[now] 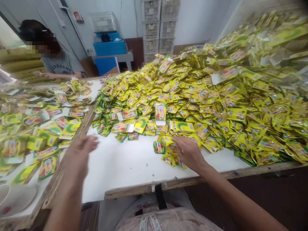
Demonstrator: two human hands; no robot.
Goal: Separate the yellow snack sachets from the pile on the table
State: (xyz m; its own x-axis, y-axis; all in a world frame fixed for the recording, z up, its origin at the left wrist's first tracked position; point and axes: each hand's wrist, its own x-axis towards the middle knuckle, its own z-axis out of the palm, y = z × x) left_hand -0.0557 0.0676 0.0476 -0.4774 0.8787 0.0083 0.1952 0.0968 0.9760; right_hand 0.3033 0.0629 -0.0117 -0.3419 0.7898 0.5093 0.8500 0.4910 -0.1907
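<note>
My right hand (189,152) is closed at the near edge of the heap, its fingers on a small yellow carton (167,140). Beside and under that hand lie a green sachet (159,147) and a few yellow sachets (172,159) on the white tabletop (115,166). Blurred by motion, my left hand (83,152) hovers over the wooden strip at the left; its fingers look loosely bent and apart, with nothing visible in them. Several cartons lie on the near edge of the heap, among them an upright one (160,114) with a white flap and a flat yellow one (182,126).
A large heap of yellow sachets (187,86) covers the back and right. Left of a wooden divider (81,123), many filled-looking cartons (48,166) lie beside a white bowl (19,197). Another person (60,61) sits at the far left. Stacked crates (158,29) stand behind.
</note>
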